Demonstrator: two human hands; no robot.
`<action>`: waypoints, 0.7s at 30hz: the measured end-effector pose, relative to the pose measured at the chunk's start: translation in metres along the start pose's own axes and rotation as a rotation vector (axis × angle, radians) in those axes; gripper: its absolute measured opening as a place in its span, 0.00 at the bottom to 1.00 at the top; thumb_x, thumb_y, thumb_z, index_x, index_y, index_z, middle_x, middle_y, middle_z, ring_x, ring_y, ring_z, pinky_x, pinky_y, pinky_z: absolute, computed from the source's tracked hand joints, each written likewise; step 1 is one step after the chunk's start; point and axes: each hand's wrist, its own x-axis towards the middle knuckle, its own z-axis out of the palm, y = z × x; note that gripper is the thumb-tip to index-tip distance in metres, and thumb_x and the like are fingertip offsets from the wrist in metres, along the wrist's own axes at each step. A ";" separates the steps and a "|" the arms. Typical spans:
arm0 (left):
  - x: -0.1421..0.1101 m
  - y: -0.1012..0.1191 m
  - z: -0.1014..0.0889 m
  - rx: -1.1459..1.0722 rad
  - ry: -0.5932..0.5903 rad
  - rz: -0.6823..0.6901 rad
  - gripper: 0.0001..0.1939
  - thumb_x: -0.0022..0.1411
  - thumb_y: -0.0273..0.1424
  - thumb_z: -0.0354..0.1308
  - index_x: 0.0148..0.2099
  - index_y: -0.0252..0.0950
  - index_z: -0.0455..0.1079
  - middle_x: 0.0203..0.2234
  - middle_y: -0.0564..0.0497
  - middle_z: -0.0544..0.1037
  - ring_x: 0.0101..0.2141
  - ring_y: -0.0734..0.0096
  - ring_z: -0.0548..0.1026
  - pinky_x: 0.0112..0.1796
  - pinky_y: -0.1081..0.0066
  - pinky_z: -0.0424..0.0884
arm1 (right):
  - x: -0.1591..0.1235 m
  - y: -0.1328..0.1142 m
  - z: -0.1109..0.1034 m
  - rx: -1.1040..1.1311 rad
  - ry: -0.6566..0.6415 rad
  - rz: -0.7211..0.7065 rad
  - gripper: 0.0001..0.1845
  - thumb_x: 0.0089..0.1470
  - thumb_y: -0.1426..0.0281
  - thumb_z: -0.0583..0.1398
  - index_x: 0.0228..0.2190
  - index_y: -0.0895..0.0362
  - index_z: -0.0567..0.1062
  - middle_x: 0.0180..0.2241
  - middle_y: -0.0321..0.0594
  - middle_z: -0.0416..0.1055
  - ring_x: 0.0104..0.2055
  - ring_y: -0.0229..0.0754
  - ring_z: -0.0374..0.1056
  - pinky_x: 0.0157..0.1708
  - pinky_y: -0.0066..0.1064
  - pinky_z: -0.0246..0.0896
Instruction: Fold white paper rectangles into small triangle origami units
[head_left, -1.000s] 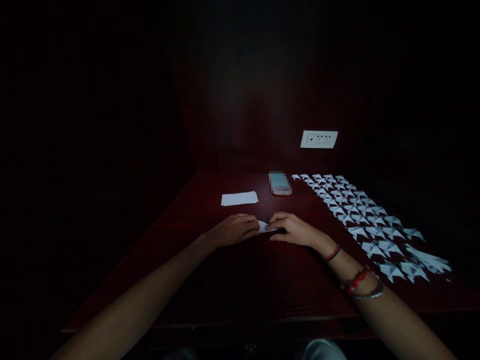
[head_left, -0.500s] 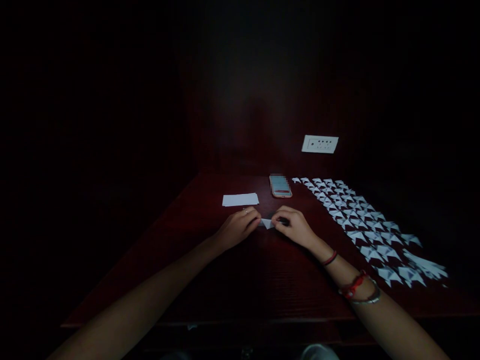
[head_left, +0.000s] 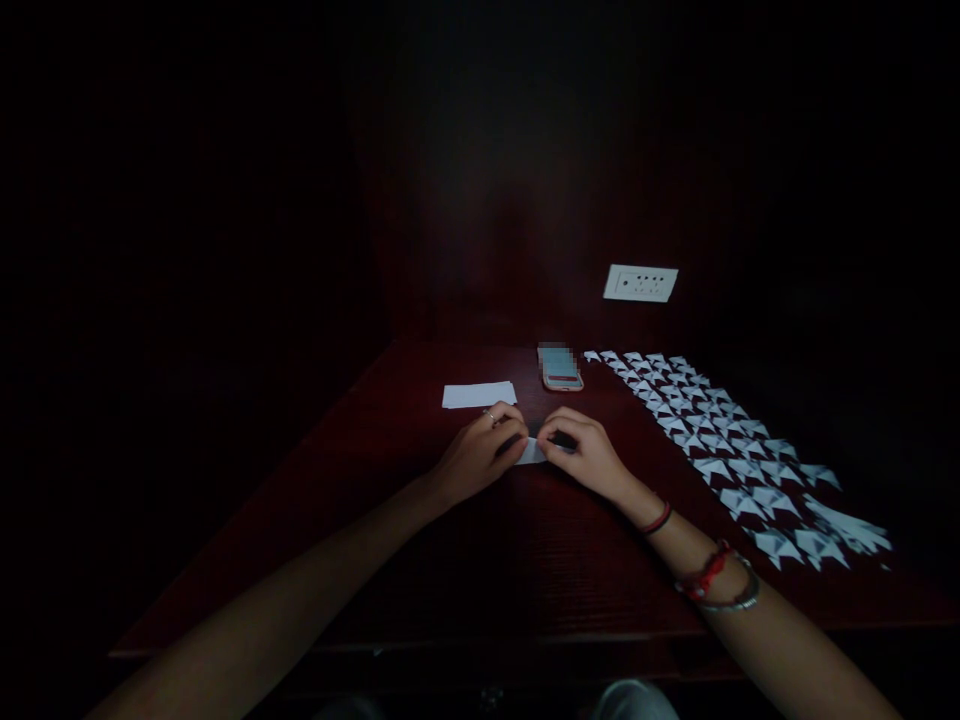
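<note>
Between my two hands, low over the dark red table [head_left: 570, 570], is a small folded piece of white paper [head_left: 532, 453]. My left hand [head_left: 486, 440] pinches its left side between thumb and fingers and wears a ring. On the other side, my right hand [head_left: 581, 450] is closed on the paper with thumb and index finger. The fingertips hide much of the paper, so its full folded shape cannot be made out. Just beyond my left hand lies a small stack of white paper slips [head_left: 478, 394].
A phone [head_left: 561, 368] with a lit screen lies behind my right hand. Rows of folded white paper pieces [head_left: 716, 443] cover the table's right side, with a bundle of folded paper strips [head_left: 847, 523] near the front. A socket plate [head_left: 641, 283] is on the back wall.
My hands have come closer together on the paper. Its pointed triangular flap showed before; now a flatter white face shows between my fingers.
</note>
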 end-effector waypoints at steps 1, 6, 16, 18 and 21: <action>0.000 0.000 0.000 0.002 0.001 -0.001 0.06 0.58 0.27 0.43 0.36 0.35 0.61 0.36 0.50 0.62 0.38 0.72 0.63 0.40 0.70 0.60 | 0.000 0.000 0.000 0.007 -0.001 -0.003 0.04 0.45 0.75 0.53 0.24 0.58 0.68 0.26 0.37 0.63 0.30 0.35 0.60 0.31 0.27 0.56; 0.000 -0.002 0.003 0.009 -0.007 0.008 0.07 0.58 0.27 0.44 0.36 0.36 0.62 0.38 0.50 0.61 0.38 0.72 0.62 0.40 0.70 0.61 | 0.000 -0.002 0.002 0.032 -0.012 -0.006 0.04 0.46 0.74 0.53 0.25 0.58 0.67 0.27 0.37 0.63 0.31 0.35 0.60 0.32 0.27 0.55; 0.000 0.000 0.000 -0.008 0.021 0.005 0.05 0.56 0.26 0.46 0.32 0.36 0.63 0.41 0.50 0.59 0.40 0.70 0.62 0.39 0.68 0.61 | 0.002 -0.001 0.000 0.045 -0.074 -0.005 0.03 0.43 0.77 0.53 0.22 0.58 0.65 0.24 0.34 0.60 0.28 0.33 0.58 0.29 0.25 0.54; 0.001 -0.002 -0.003 -0.017 0.061 -0.010 0.04 0.56 0.26 0.46 0.31 0.35 0.63 0.40 0.50 0.59 0.40 0.70 0.61 0.39 0.68 0.61 | 0.003 0.002 -0.003 0.037 -0.094 -0.006 0.04 0.43 0.78 0.53 0.21 0.59 0.65 0.24 0.34 0.60 0.28 0.33 0.58 0.29 0.25 0.53; 0.003 -0.006 -0.006 -0.020 0.109 -0.025 0.04 0.55 0.26 0.47 0.31 0.35 0.62 0.39 0.50 0.60 0.40 0.70 0.61 0.40 0.67 0.61 | 0.004 0.007 -0.009 0.011 -0.124 0.004 0.05 0.43 0.78 0.52 0.21 0.59 0.65 0.24 0.34 0.60 0.27 0.33 0.57 0.29 0.25 0.53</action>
